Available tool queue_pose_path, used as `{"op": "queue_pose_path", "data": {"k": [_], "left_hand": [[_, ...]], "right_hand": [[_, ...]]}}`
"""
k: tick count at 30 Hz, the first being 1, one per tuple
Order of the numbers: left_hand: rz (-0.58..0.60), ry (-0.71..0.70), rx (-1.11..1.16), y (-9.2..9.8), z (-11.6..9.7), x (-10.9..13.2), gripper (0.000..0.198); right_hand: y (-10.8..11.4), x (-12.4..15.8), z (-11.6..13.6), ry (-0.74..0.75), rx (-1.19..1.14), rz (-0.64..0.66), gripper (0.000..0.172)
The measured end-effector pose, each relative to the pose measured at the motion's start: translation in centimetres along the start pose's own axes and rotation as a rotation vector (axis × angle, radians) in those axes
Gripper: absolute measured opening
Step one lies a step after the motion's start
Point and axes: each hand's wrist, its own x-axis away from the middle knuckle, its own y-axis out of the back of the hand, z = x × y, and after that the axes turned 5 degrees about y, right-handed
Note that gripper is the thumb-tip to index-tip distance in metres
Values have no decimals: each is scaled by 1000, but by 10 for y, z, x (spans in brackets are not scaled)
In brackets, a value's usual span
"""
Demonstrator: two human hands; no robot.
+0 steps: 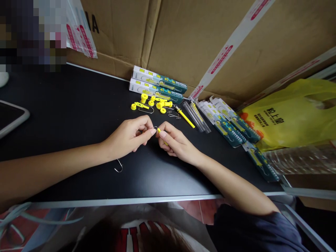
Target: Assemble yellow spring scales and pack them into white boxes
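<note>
My left hand is closed in a pinch, with a thin metal wire loop at its fingertips. A bit of yellow shows between its fingers, mostly hidden. Close beside it, my right hand grips a slim yellow plastic piece, whose tip meets or nearly meets the wire; I cannot tell which. A metal hook shows on the black table below my left wrist, its upper part hidden. Beyond my hands lie yellow plastic parts, wire hooks and small springs.
Clear plastic tubes and a yellow rod lie right of the loose parts. Printed boxes stand behind, with more boxes at right. A yellow bag, cardboard and a phone-like device border the table.
</note>
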Motion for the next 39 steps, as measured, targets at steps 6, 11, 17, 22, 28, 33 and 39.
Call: {"op": "queue_pose_path", "data": {"k": [6,11,17,22,28,33,39], "left_hand": [[-2,17,12,-1,1,0,13],[6,64,54,-2,0,0,14],[30,137,147,-3,3,-2,17],[48,153,141,-3,1,-1,16],[30,208,211,-5,-3,-5,18],[38,215,228,-6,-2,-4,18],[22,207,224,-6,-2,-3,18]], "right_hand": [[1,0,1,-55,-69,19,31],[0,-2,-1,-108,-132,34,29],[1,-3,-3,-66,-75,15,30],[-2,-3,-3,-68,-47,16,31],[-5,-2,-3,-73,-95,3,26],[-4,0,-4,58,95,-46,24],[-3,1,-5,189,470,-110,21]]}}
